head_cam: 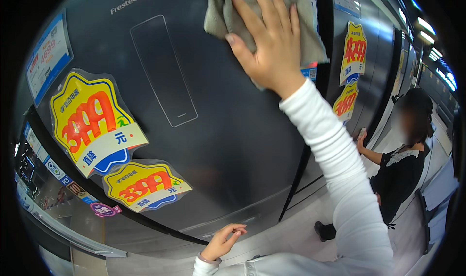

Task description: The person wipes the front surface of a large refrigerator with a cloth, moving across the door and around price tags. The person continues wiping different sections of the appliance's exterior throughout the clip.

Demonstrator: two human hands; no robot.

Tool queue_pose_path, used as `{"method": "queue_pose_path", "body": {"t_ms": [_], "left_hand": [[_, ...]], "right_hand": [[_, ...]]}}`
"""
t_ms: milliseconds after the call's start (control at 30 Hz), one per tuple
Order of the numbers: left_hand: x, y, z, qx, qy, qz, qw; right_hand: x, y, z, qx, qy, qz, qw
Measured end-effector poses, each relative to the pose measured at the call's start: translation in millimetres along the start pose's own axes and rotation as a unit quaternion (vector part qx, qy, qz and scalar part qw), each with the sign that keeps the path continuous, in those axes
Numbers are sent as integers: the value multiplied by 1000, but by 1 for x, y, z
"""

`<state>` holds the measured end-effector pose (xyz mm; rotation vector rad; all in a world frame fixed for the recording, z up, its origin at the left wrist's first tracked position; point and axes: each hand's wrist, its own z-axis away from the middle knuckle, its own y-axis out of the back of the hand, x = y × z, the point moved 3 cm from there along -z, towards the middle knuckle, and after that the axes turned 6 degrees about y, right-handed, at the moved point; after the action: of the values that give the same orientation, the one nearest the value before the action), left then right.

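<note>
My right hand point(271, 43) lies flat with spread fingers on a grey-green cloth point(218, 17), pressed to the upper right of a dark grey Frestec refrigerator door point(225, 130). Part of the cloth is hidden under the palm. Low in the view, my left hand point(224, 241) hangs in front of the door's lower part, fingers loosely curled with nothing in them. A thin rectangular outline point(164, 72) marks the door's middle. Two yellow star-shaped price signs, a larger one point(91, 112) and a smaller one point(145, 185), are on the door's left side.
A white-and-blue label card point(49, 57) is at the door's upper left edge. To the right stands another refrigerator point(375, 50) with yellow price signs point(354, 54). A person in black point(404, 174) stands there, one hand at that appliance's front. Pale floor point(302, 239) runs below.
</note>
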<state>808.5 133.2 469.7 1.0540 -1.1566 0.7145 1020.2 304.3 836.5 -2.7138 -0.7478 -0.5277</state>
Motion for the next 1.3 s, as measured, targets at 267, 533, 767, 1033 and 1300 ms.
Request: {"method": "queue_pose_path", "body": {"t_ms": [267,533,767,1033,1300], "left_hand": [[4,-6,-5,-22,-51,-31,998],[8,4,-3,-2,-29,-15,999],[6,9,1,3,-50,-43,998],[2,20,6,19,-57,-43,997],[-6,23,21,40,-58,-40,997]], "right_hand": [[-17,20,71,-73,-101,0,992],[53,2,-20,-5,-28,56,998],[70,-10,-66,10,-46,123,991],[-20,-33,-90,47,61,15,997],[-84,-20,-46,-43,78,-84,992]]}}
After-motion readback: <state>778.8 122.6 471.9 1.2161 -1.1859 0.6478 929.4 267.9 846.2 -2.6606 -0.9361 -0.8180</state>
